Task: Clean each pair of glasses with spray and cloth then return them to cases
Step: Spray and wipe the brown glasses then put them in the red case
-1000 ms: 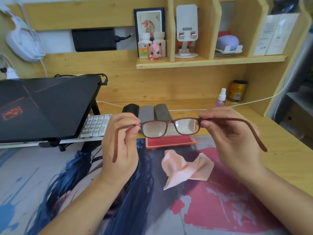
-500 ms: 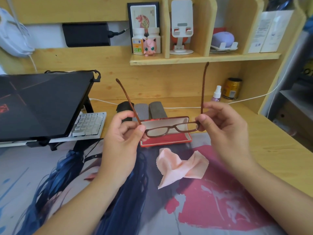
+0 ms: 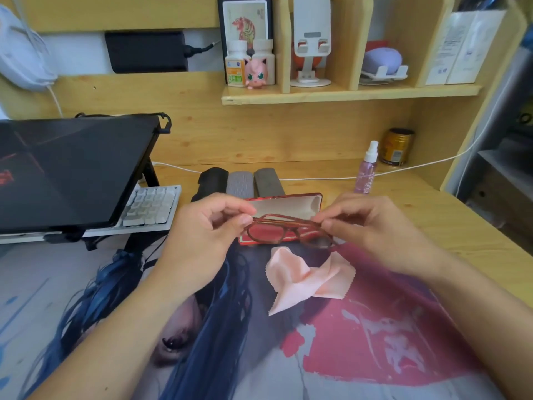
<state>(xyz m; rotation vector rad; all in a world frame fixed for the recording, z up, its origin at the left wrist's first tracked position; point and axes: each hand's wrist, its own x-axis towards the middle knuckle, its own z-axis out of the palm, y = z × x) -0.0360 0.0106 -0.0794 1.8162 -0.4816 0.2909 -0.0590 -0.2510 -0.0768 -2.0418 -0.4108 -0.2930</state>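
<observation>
Brown-framed glasses [image 3: 284, 230] with their arms folded in hang just above the open red case [image 3: 310, 202]. My left hand [image 3: 202, 241] pinches the left end of the frame and my right hand [image 3: 375, 229] pinches the right end. A crumpled pink cloth [image 3: 302, 277] lies on the desk mat just in front of the case. The pink spray bottle [image 3: 367, 170] stands upright at the back right of the desk. Three closed cases, black [image 3: 209, 180], light grey [image 3: 240, 183] and dark grey [image 3: 266, 181], stand side by side behind the red one.
A closed black laptop [image 3: 72, 168] on a stand sits at the left over a white keyboard [image 3: 150, 206]. A gold can [image 3: 397, 145] stands near the spray bottle, and a white cable [image 3: 317, 178] runs along the back. A printed desk mat [image 3: 375, 327] covers the front.
The glasses went from held up with arms spread, to tipped with arms pointing up, to arms folded and lowered over the open red case. Both hands moved down with them.
</observation>
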